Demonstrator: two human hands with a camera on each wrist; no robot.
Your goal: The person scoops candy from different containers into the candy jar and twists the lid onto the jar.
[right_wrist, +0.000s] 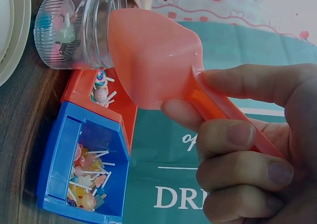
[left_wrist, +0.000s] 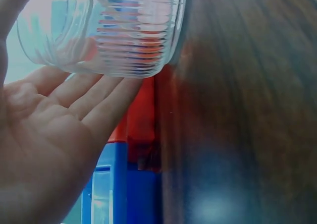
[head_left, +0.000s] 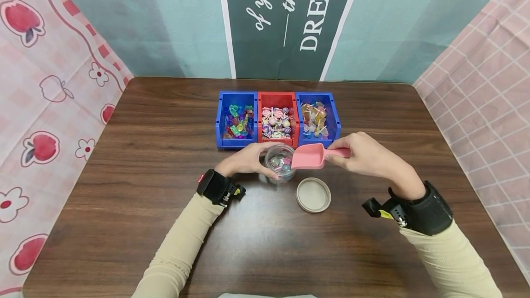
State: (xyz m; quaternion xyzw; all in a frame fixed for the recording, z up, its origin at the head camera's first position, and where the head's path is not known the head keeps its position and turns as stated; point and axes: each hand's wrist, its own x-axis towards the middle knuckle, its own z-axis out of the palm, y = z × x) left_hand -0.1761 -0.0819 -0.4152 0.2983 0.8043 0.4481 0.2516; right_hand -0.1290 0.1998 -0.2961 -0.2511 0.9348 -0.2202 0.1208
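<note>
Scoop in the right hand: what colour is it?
The scoop is pink; its colour shows best in the head view.

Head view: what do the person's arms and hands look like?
Left pale-yellow fabric sleeve and right pale-yellow fabric sleeve, both long. Wide black left wrist strap with small red tag; wide black right wrist strap; yellow marking and silvery fitting on each. Left hand and right hand: ungloved.

Three bins (head_left: 276, 100) side by side, behind your jar (head_left: 280, 151)
The jar, small pieces (head_left: 282, 165) inside it, is between your left hand (head_left: 250, 157) and the scoop (head_left: 308, 156) in your right hand (head_left: 366, 154). Nearer you, right of the jar, the lid (head_left: 313, 195) lies on the table (head_left: 165, 164).
</note>
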